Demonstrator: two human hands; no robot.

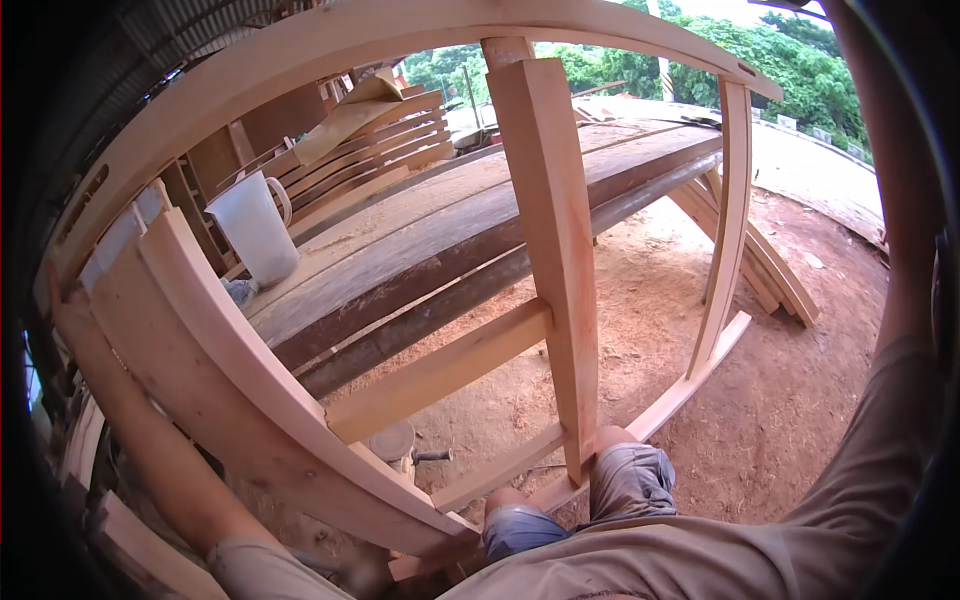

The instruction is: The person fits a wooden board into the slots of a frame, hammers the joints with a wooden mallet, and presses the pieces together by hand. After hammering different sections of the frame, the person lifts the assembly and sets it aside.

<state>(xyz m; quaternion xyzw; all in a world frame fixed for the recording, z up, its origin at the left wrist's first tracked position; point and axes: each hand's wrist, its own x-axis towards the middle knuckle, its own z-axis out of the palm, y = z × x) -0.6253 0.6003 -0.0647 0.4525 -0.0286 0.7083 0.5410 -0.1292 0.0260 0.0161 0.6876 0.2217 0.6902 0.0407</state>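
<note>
A large wooden frame (545, 200) stands upright in front of me, with a long top rail (400, 30), a thick middle post, a crosspiece (440, 370) and a wide panel (200, 320) on the left. My left hand (66, 305) is at the far left, against the end of the top rail; its thumb lies along the wood and the other fingers are hidden behind it. On the right, my arm (905, 200) reaches up past the top edge of the picture, so that hand is out of sight. My knees are close to the frame's bottom rail (690, 385).
Behind the frame is a long workbench (400, 230) covered in sawdust, with a white plastic jug (255, 230) on it. Boards (765, 260) lean against its right end. Slatted woodwork (385, 140) stands at the back. Loose timber (145, 550) lies at lower left.
</note>
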